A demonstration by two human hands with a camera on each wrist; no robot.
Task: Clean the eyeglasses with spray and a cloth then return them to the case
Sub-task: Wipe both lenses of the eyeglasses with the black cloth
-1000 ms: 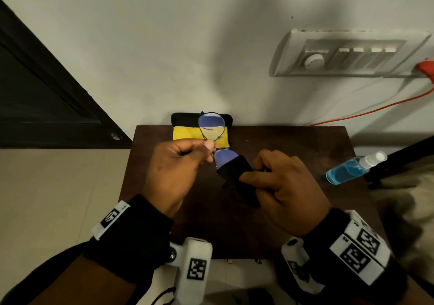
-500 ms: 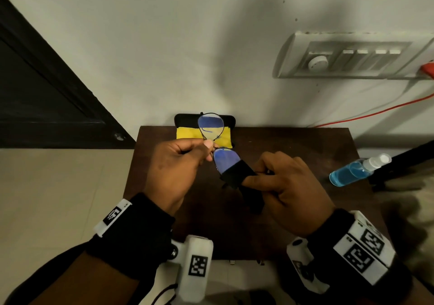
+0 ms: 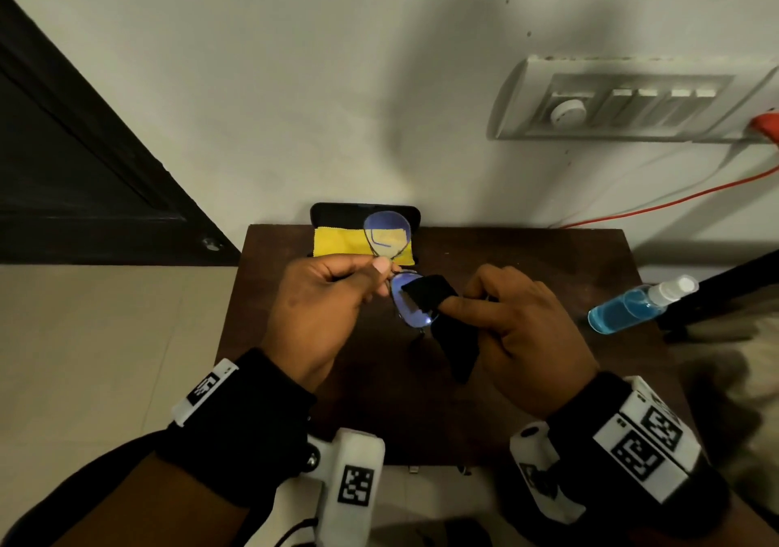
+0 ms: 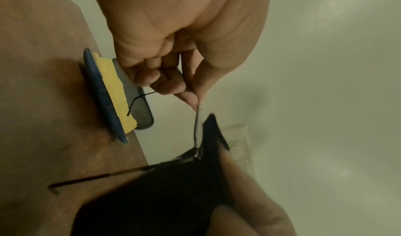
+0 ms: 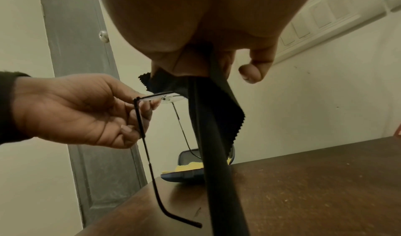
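Mid-frame in the head view, the eyeglasses (image 3: 406,293) hang above the table (image 3: 548,260): thin wire, light and likely easily bent, best taken at the bridge. The left hand (image 3: 320,306) pinches there; the right hand (image 3: 518,327) pinches the soft black cloth (image 3: 425,291) round the nearer lens, probably both faces. The open case (image 3: 333,213) lies at the table's far edge, the spray bottle (image 3: 632,310) at right; bare wood between.

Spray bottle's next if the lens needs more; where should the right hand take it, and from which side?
Grip the spray bottle round its blue body from above. It lies on its side at the table's right edge, white cap pointing away to the right, so the barrel is the widest bare part.
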